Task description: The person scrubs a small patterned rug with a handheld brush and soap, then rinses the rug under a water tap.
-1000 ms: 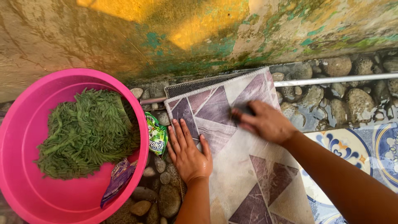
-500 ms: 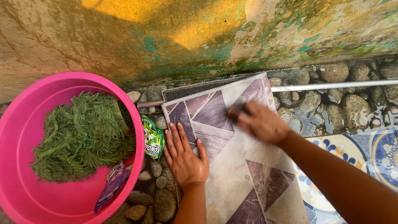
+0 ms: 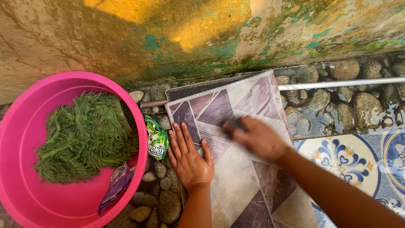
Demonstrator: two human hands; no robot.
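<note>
**Two hands on a patterned mat beside a pink basin**

The person's left hand lies flat on the near left edge of a floor mat, fingers spread wide and palm down, holding nothing. The right hand sits further up the mat, near its middle, and is blurred; it seems to be closed around a small dark object, possibly a brush, though the view is too smeared to tell for sure. The mat has a geometric print of purple, grey and cream triangles, and its far end is turned up against the stained wall so that the dark backing shows.

Left of the mat stands a round pink basin holding a shaggy green cloth. A green sachet lies on the pebbles between the basin and the mat, just beside the left hand's fingertips. A purple sachet leans over the basin's near rim. To the right, a thin metal pipe runs along wet stones, and blue-patterned floor tiles lie beside the right forearm.
</note>
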